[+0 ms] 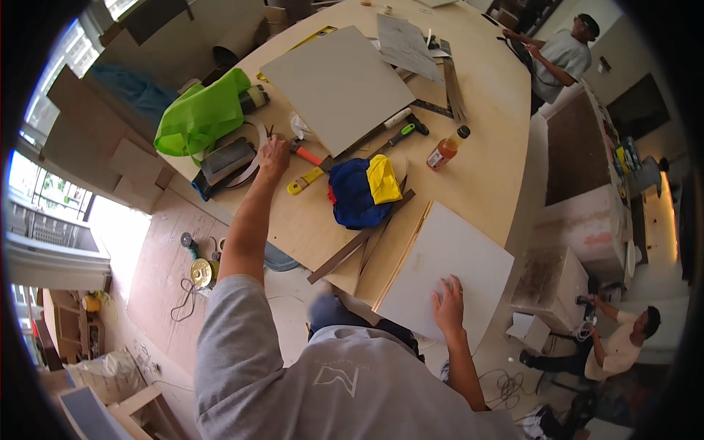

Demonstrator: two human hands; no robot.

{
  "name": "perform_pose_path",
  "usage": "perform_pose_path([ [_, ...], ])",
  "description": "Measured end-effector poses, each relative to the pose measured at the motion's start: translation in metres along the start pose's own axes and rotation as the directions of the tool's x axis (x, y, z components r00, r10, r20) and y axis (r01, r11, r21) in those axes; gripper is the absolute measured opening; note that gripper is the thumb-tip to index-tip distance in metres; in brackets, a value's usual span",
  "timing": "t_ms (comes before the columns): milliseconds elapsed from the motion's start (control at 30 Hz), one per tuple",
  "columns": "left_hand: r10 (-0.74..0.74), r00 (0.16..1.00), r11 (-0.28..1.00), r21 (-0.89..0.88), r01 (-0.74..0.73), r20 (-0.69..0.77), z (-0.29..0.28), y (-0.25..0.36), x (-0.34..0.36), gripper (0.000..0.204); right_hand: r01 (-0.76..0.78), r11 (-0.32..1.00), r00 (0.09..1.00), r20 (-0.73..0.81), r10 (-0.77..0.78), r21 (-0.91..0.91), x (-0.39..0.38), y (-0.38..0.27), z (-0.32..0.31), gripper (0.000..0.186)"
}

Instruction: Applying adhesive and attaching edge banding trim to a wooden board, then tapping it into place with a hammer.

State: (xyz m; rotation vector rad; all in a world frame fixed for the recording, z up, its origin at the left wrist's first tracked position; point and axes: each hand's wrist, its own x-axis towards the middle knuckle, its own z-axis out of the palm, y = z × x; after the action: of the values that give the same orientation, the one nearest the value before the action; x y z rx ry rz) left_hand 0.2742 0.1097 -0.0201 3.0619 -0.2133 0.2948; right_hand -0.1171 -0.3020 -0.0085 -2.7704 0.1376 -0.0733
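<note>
The left arm (pixel 245 229) rises from the lower left of the frame, reaching well forward and nearly straight, bare below a short grey sleeve (pixel 238 334). Its left hand (pixel 275 154) sits left of the upper centre, fingers bent and drawn together; their exact grip is too small to tell. The right forearm (pixel 463 367) slants up from the lower right, the elbow bent. The right hand (pixel 449 302), right of centre, lies palm down, fingers (pixel 456 284) extended and slightly spread.
</note>
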Motion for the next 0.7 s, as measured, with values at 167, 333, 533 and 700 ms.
perform_pose_path([
  [167, -0.006, 0.960, 0.995, -0.094, 0.034, 0.280, -0.033, 0.007, 0.018, 0.017, -0.049, 0.996, 0.998, -0.026, 0.051, 0.069, 0.023, -0.025, 0.007, 0.038],
  [333, 0.115, 0.975, 0.993, 0.000, -0.118, 0.190, -0.014, -0.003, 0.013, 0.019, 0.068, 0.955, 0.996, 0.043, -0.084, 0.288, 0.073, -0.089, 0.013, 0.033],
  [533, 0.110, 0.968, 0.990, -0.113, -0.086, 0.225, -0.066, -0.020, 0.000, 0.018, 0.124, 0.906, 0.985, 0.057, -0.160, 0.406, 0.096, -0.137, 0.019, 0.030],
  [700, -0.023, 0.981, 0.987, -0.149, 0.053, 0.194, -0.126, -0.024, -0.012, 0.019, 0.127, 0.851, 0.979, 0.073, -0.191, 0.510, 0.116, -0.166, 0.014, 0.029],
])
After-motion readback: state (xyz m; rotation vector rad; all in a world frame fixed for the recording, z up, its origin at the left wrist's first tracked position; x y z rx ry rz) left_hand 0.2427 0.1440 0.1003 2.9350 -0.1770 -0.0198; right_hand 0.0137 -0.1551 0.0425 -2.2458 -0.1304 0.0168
